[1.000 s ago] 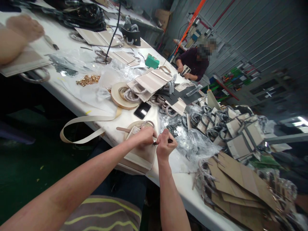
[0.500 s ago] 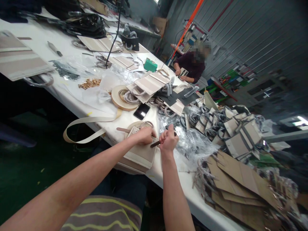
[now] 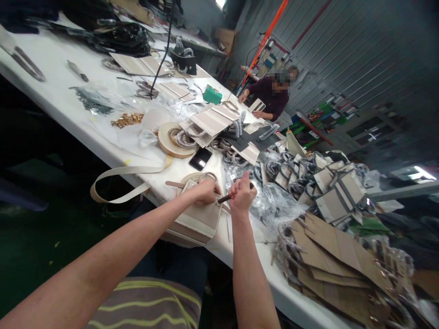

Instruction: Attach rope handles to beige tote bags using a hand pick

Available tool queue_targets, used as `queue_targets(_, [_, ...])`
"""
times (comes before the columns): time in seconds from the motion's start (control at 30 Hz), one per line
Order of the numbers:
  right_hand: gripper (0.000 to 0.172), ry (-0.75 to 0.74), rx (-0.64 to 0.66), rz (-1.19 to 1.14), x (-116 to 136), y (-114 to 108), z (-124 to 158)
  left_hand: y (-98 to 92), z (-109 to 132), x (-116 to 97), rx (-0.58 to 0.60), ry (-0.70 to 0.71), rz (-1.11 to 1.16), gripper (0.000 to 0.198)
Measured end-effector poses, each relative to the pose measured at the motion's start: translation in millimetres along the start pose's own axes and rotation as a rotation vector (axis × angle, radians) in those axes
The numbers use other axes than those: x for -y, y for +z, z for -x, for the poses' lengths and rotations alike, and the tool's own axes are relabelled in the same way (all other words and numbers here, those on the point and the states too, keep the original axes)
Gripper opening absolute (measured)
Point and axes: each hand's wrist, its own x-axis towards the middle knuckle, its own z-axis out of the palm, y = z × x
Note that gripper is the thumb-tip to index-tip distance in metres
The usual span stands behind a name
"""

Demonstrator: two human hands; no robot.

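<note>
A stack of beige bag panels (image 3: pixel 200 217) lies at the table's front edge, before my body. My left hand (image 3: pixel 206 191) is closed at the top panel's right edge, its fingertips curled down and partly hidden. In my right fist (image 3: pixel 243 195) is a dark rod-shaped hand tool (image 3: pixel 224 199), gripped with the thumb up. Its tip points left and meets the panel's edge beside my left fingertips. Behind my left hand lie a wrapped handle loop (image 3: pixel 208 176) and a brown strap end (image 3: pixel 174 184).
A phone (image 3: pixel 200 159) and a tape roll (image 3: pixel 170 140) lie beyond my hands. Clear plastic (image 3: pixel 279 201) and piled bag pieces (image 3: pixel 339 192) cover the right side. Brown panels (image 3: pixel 338 256) are stacked at front right. Across the table a person (image 3: pixel 269 98) handles a pale piece.
The tool's tip has shifted from lying over the panel to its edge by my left fingertips. My right fist has turned slightly. The large panel at far left has gone from view.
</note>
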Motion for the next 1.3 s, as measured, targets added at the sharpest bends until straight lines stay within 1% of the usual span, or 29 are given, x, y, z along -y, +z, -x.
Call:
queue_targets(0.1, [0.07, -0.147, 0.0, 0.178, 0.2, 6.0, 23.0, -1.3, 0.9, -0.5, 0.004, 0.013, -0.033, 0.047])
queue_targets(0.23, [0.068, -0.237, -0.023, 0.327, -3.1, 7.4, 40.9, -2.1, 2.8, -1.9, 0.008, -0.005, -0.045, 0.052])
queue_targets(0.33, [0.068, -0.284, -0.018, 0.349, -3.0, 4.8, 45.7, -3.0, 3.1, -3.5, 0.019, -0.017, -0.036, 0.053])
queue_targets(0.5, [0.068, -0.326, 0.031, 0.405, -5.5, 5.1, 45.7, -2.9, 2.3, -4.1, 0.007, 0.0, -0.034, 0.046])
queue_targets(0.67, [0.068, -0.322, 0.002, 0.491, -16.2, 8.3, 45.0, 0.8, 2.7, -2.0, -0.01, 0.036, -0.037, 0.034])
queue_targets(0.77, [0.068, -0.309, -0.005, 0.475, -17.1, 10.6, 40.3, 1.2, 5.2, -2.7, -0.033, 0.023, -0.026, 0.036])
queue_targets(0.83, [0.069, -0.259, -0.025, 0.392, -11.5, 11.6, 32.2, 0.7, 6.6, -3.7, -0.038, 0.014, -0.006, 0.042])
queue_targets(0.97, [0.072, -0.145, -0.092, 0.143, 5.4, 13.7, 7.1, 0.8, 5.3, -3.9, -0.015, -0.027, 0.017, 0.048])
queue_targets(1.03, [0.074, -0.102, -0.095, 0.087, 8.2, 16.6, -5.2, 2.3, 3.7, -2.4, -0.016, -0.053, 0.024, 0.052])
queue_targets(1.17, [0.074, 0.003, -0.066, 0.087, -1.9, 25.0, -20.8, 6.2, 2.6, 2.4, -0.031, -0.047, 0.064, 0.053])
queue_targets(1.3, [0.073, 0.0, -0.021, 0.194, -11.5, 30.2, -22.5, 9.5, 3.6, 5.3, -0.035, -0.011, 0.08, 0.05])
